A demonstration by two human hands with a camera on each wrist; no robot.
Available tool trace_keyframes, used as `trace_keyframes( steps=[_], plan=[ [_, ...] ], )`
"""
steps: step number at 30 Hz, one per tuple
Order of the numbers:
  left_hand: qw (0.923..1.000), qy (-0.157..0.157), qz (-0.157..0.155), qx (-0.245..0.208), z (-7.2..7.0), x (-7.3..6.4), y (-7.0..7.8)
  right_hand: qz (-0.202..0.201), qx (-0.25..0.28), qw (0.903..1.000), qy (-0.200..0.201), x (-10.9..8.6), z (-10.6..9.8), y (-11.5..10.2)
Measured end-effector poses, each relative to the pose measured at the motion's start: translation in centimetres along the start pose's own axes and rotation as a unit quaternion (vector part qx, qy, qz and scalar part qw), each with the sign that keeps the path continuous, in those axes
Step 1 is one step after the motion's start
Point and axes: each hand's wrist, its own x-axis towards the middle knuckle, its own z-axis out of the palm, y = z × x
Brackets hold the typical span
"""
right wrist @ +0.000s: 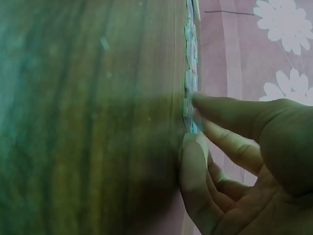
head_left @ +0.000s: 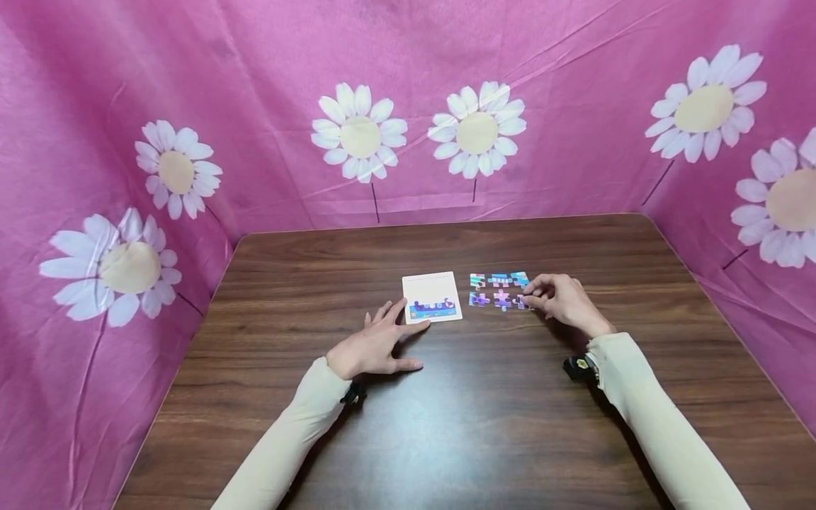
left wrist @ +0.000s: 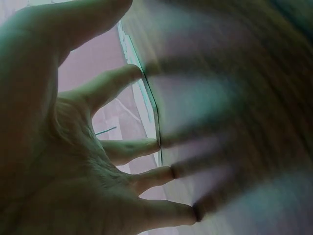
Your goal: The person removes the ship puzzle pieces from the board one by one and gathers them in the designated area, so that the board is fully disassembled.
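Note:
My left hand (head_left: 376,345) lies with spread fingers at the lower left of a white square card (head_left: 427,287); its fingertips are right at the card's edge. The card carries a purple and blue picture along its bottom. In the left wrist view, the straight fingers (left wrist: 115,88) reach to the card's edge and the tabletop. My right hand (head_left: 564,301) pinches a purple puzzle piece (head_left: 521,302) at the right end of the lower row. Beside it lie several jigsaw pieces (head_left: 501,299) in two rows. The right thumb and fingers (right wrist: 193,164) partly hide the held piece.
The brown wooden table (head_left: 484,418) stretches towards me in front of both hands. A pink curtain (head_left: 414,42) with white daisies hangs behind and at the sides. The card stands just left of the pieces, with a narrow gap between.

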Motion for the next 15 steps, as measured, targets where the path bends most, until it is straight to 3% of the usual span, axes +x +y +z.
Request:
trace_keyframes(
  steps=[9,15],
  plan=[
    [1.0000,-0.006,-0.003,0.005,0.0,0.1,-0.1,-0.013,0.002,0.9999,0.002,0.0,0.1,-0.2],
    [1.0000,-0.002,-0.003,0.004,0.0,0.1,-0.1,-0.033,-0.011,0.9991,0.025,0.6,-0.5,-1.3]
  ],
)
